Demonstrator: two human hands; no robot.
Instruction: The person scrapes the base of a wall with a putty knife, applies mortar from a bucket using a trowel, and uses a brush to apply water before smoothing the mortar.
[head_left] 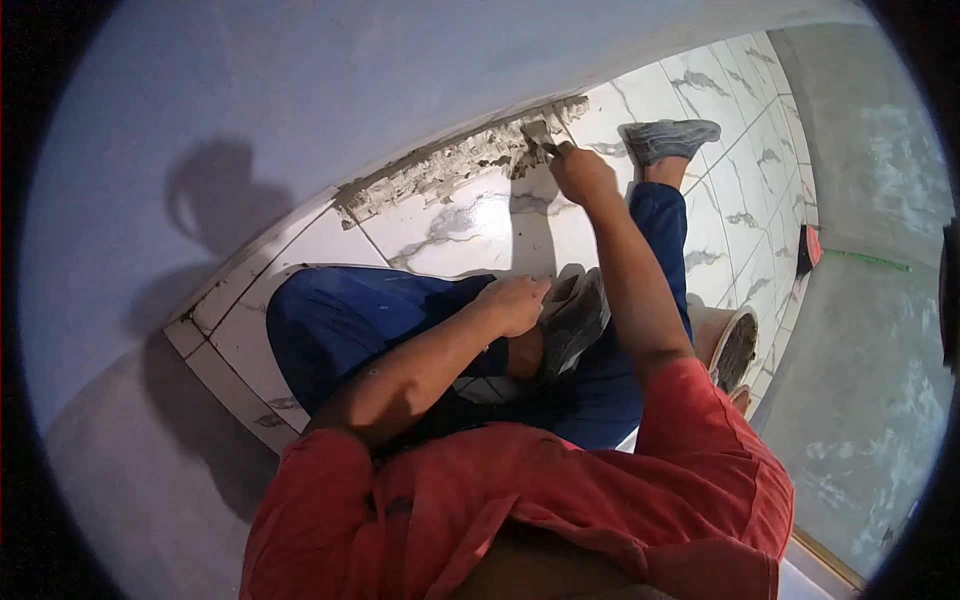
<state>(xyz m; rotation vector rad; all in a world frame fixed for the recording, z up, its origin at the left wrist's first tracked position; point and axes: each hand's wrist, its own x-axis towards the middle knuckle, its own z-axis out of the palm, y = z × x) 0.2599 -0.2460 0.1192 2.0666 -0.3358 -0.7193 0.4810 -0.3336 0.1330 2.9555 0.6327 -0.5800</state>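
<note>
My right hand (585,176) is closed around the handle of a putty knife (538,132). Its small metal blade touches the rough strip of grey mortar (440,177) along the foot of the wall. My left hand (515,304) lies low over my bent leg beside my grey shoe (577,325). The fingers of that hand are curled in, and whether anything is inside them is hidden. White marble-patterned floor tiles (450,222) border the mortar strip.
A blue-grey wall (330,90) rises past the mortar. At my right stands a bucket (738,350) with dark material inside. Farther right, a red and black object (808,248) lies by a green strip (870,260) near the grey wall (870,350). My other foot (668,140) rests on the tiles.
</note>
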